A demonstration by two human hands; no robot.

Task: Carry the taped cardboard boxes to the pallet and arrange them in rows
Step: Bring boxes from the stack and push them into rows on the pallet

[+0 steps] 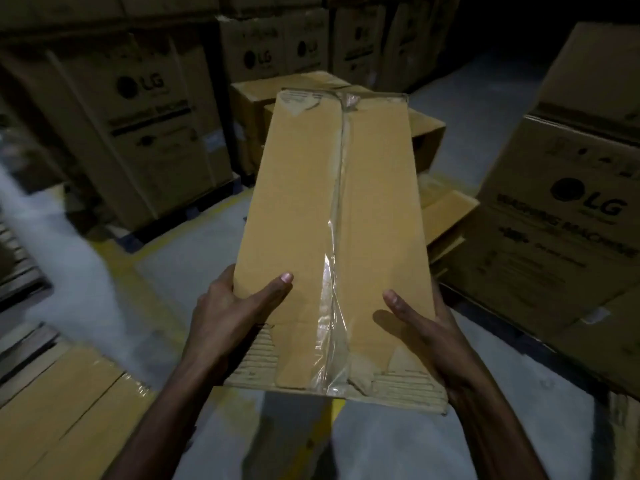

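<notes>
Left hand (231,308) and right hand (429,329) grip the near end of the taped box (329,202), thumbs on top, and it's aloft just short of the heap of plain boxes (428,136).

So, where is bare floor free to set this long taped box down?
Bare grey floor lies between the large printed cartons at left and the long taped brown cardboard box you hold. Ahead, the pile of brown boxes crowds the way.
</notes>
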